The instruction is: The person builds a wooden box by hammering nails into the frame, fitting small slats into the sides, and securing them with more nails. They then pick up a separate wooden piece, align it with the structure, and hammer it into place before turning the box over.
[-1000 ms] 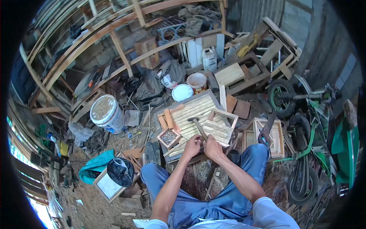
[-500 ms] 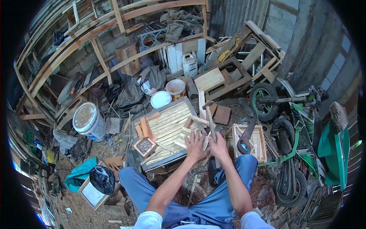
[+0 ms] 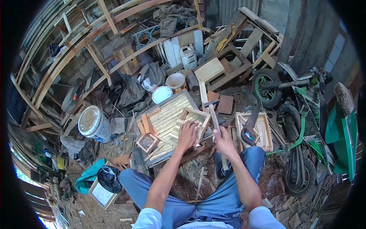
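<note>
My right hand (image 3: 224, 143) is closed round the handle of a hammer (image 3: 214, 115), whose dark head points away from me. My left hand (image 3: 188, 134) rests on a small wooden frame (image 3: 202, 113) with slats, its fingers over the near left part; whether they grip it is hidden. The frame lies on a slatted wooden panel (image 3: 167, 114) with a grey border. On the panel's left side are short reddish wood pieces (image 3: 145, 123) and a small wooden box (image 3: 147, 142) of nails or similar bits.
A handsaw (image 3: 249, 129) lies over a wooden box frame (image 3: 269, 133) at my right knee. Beyond it stands a green motorcycle (image 3: 301, 126). A white bucket (image 3: 92, 123) is at the left; a white lid (image 3: 162, 94) and an open tub (image 3: 175, 81) are behind the panel.
My left hand has moved left, away from my right hand, onto the small frame. The frame now sits more upright, and the hammer has swung slightly. The view has shifted.
</note>
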